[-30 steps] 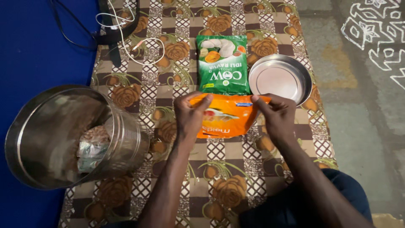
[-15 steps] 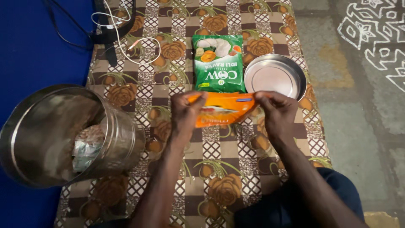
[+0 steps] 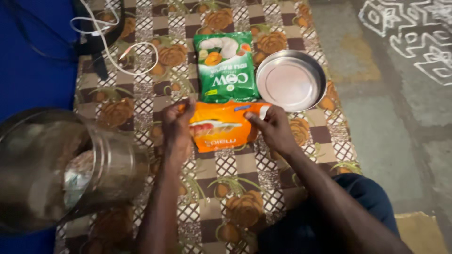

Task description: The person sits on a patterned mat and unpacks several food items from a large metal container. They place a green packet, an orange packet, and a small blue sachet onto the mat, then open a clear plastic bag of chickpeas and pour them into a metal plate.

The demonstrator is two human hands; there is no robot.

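Note:
An orange food packet (image 3: 220, 126) lies flat on the patterned mat. My left hand (image 3: 177, 127) pinches its upper left corner and my right hand (image 3: 272, 128) grips its upper right corner. Just beyond the orange packet lies a green food packet (image 3: 226, 67), flat on the mat. To the right of the green packet sits a round steel plate (image 3: 291, 81).
A large steel canister (image 3: 61, 164) lies on its side at the left, with packets inside it. White and black cables (image 3: 108, 37) trail across the mat's far left corner. The checked, flowered mat (image 3: 235, 188) ends at bare floor (image 3: 391, 131) on the right. A blue surface (image 3: 33, 70) lies to the left.
The orange packet, held up by its top edge before, now lies flatter on the mat. Both hands shifted left with it, and the view swung and blurred slightly.

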